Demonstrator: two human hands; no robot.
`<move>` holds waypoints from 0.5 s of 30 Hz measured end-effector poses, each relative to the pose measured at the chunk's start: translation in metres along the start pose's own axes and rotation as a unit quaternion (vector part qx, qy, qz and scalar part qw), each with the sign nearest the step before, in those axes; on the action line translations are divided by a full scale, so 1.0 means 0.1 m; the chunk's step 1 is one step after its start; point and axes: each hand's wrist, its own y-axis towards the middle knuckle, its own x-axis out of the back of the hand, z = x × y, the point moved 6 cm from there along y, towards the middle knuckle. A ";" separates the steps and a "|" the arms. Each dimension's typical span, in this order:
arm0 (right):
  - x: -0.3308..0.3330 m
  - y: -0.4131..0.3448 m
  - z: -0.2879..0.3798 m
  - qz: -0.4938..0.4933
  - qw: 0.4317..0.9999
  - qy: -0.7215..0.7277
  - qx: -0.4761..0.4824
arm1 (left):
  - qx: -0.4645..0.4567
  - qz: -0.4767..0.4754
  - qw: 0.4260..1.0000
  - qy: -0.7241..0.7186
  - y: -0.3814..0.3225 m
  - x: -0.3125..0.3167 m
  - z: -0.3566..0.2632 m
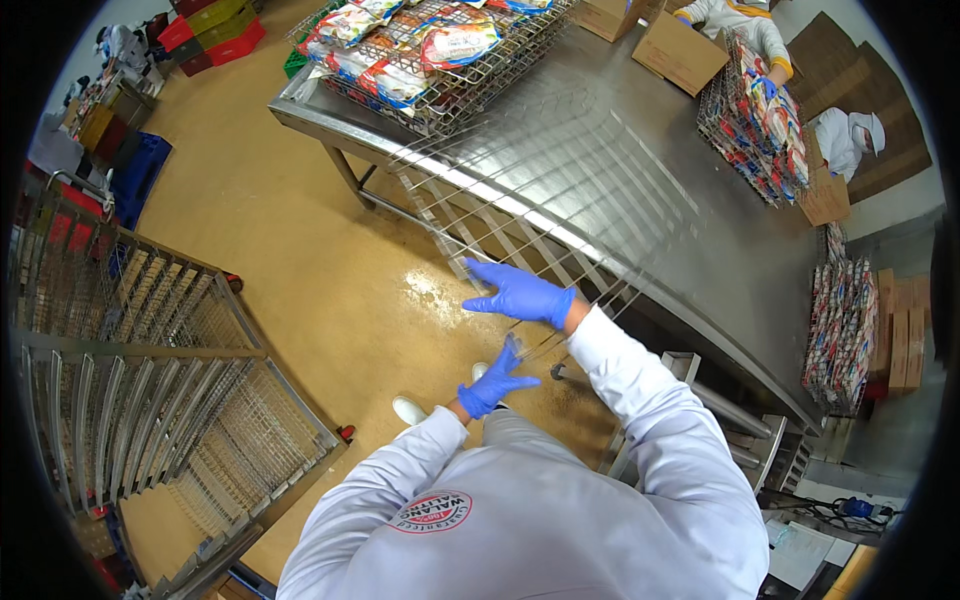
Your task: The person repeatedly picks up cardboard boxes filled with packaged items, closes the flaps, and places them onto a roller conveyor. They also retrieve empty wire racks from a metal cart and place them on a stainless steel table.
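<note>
A wire rack [525, 217], blurred by motion, slants over the near edge of the stainless steel table [645, 150]. My right hand [521, 292], in a blue glove, lies at the rack's lower side with thumb and fingers apart; whether it grips a wire cannot be told. Lower down, my left hand [491, 384], also gloved, has its fingers spread beside the rack's near corner and holds nothing visible. Printed plastic food packs [461, 45] lie on and between stacked wire racks [480, 97] at the table's far left.
Left stands a wheeled metal rack trolley [262, 352] holding wire trays. Across the table, a co-worker's gloved hand [766, 88] touches packs on stacked racks [739, 150], beside a cardboard box [679, 52]. Another person [844, 139] is farther right. More loaded racks [840, 337] stand at the right end.
</note>
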 end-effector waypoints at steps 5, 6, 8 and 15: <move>1.37 -0.31 -1.18 -0.332 0.913 -0.140 -0.191 | -0.128 -0.053 0.952 -0.275 -0.20 -0.15 -0.23; 1.65 -0.51 -1.62 -0.253 0.881 -0.245 -0.315 | -0.125 -0.050 0.937 -0.323 -0.30 -0.10 -0.26; 1.56 -0.83 -2.16 -0.248 0.931 -0.057 -0.262 | -0.148 -0.060 0.920 -0.357 -0.57 0.08 -0.34; 0.52 -0.83 -2.27 -0.150 0.922 0.314 -0.170 | -0.196 -0.095 0.837 -0.502 -1.39 1.01 -0.28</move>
